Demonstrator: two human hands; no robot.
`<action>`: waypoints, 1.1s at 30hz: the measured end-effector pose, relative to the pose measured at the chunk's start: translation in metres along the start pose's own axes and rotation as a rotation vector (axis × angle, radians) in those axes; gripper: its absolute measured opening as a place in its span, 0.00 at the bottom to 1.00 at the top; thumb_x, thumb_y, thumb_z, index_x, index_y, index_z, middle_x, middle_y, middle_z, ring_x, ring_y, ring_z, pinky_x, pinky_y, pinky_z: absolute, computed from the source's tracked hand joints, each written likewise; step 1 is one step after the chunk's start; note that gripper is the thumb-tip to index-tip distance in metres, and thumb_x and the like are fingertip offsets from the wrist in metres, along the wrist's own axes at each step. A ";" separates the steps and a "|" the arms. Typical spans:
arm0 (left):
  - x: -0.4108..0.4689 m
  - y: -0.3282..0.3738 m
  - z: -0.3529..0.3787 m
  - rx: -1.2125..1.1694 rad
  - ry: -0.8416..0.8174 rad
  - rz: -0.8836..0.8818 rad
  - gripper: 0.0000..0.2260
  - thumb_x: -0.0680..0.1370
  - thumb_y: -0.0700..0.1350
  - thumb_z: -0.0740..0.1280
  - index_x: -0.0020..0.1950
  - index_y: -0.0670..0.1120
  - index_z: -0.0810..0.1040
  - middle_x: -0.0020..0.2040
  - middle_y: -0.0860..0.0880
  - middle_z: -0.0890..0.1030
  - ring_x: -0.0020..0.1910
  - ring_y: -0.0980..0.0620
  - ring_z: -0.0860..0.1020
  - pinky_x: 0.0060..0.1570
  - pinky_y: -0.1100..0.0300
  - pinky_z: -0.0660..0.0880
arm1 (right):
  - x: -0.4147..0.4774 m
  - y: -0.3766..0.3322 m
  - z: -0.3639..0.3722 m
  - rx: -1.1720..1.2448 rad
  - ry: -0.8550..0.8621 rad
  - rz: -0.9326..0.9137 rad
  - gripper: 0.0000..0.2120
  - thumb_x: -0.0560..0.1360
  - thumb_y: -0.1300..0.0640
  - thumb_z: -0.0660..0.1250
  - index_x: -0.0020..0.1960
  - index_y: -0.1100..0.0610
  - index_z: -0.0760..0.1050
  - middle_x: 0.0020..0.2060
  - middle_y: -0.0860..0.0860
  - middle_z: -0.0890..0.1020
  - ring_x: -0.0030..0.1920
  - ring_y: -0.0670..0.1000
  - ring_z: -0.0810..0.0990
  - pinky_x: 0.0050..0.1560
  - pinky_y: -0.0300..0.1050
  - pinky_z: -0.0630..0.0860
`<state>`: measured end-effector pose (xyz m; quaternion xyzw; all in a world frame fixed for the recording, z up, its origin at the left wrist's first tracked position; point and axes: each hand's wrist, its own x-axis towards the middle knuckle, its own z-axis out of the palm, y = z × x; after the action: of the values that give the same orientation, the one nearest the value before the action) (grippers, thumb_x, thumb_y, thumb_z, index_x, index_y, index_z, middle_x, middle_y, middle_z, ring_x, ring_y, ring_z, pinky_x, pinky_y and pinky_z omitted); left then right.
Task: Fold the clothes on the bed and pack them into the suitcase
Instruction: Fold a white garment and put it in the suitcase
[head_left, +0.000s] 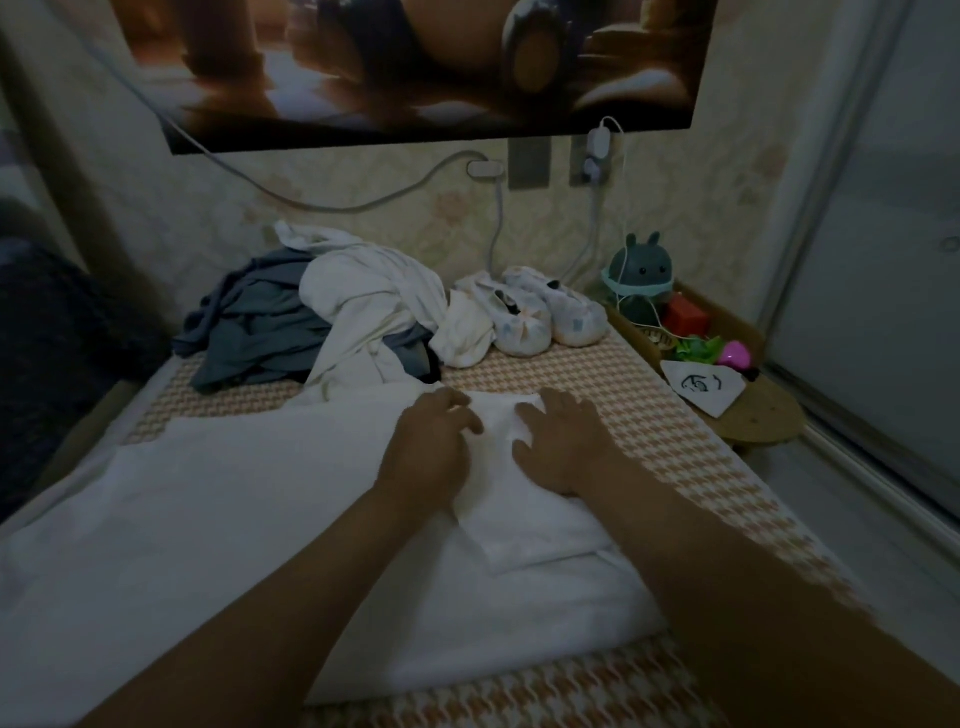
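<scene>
White garment (524, 525), part-folded, on bed (639, 415). Right hand (563, 441): spread flat on it. Left hand (431, 439): fingers bent against fold, grip unclear. Clothes pile (332, 312) behind.

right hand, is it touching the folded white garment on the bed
Touching: the head view shows the right hand lying flat, palm down, on the folded white garment.

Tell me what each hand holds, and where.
Right hand lies flat on the far end of the folded white garment, holding nothing. The left hand bends its fingers there; grip unclear.
</scene>
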<state>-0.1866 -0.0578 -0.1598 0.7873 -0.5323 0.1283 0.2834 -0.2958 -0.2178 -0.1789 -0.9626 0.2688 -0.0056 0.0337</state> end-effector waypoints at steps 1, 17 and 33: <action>-0.002 0.004 0.003 0.017 -0.035 0.053 0.15 0.74 0.42 0.59 0.54 0.46 0.82 0.61 0.44 0.78 0.59 0.44 0.76 0.58 0.55 0.69 | 0.002 0.000 0.004 0.025 -0.028 -0.021 0.33 0.78 0.35 0.45 0.79 0.49 0.47 0.78 0.56 0.45 0.78 0.57 0.44 0.76 0.58 0.42; -0.050 -0.034 -0.053 0.285 -0.468 -0.217 0.24 0.82 0.54 0.54 0.78 0.51 0.56 0.77 0.49 0.58 0.75 0.48 0.57 0.71 0.51 0.57 | -0.014 -0.080 -0.013 -0.031 -0.186 -0.112 0.34 0.79 0.34 0.44 0.79 0.50 0.45 0.79 0.55 0.45 0.78 0.57 0.46 0.75 0.60 0.45; -0.218 -0.215 -0.226 0.129 -0.157 -0.890 0.24 0.79 0.48 0.61 0.74 0.46 0.61 0.72 0.42 0.62 0.71 0.40 0.61 0.68 0.49 0.64 | -0.005 -0.385 -0.015 0.220 -0.099 -0.626 0.21 0.82 0.50 0.57 0.73 0.51 0.65 0.73 0.50 0.67 0.71 0.51 0.67 0.72 0.46 0.60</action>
<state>-0.0558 0.2995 -0.1536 0.9628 -0.1529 -0.0331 0.2204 -0.1017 0.1123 -0.1378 -0.9881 -0.0441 0.0021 0.1472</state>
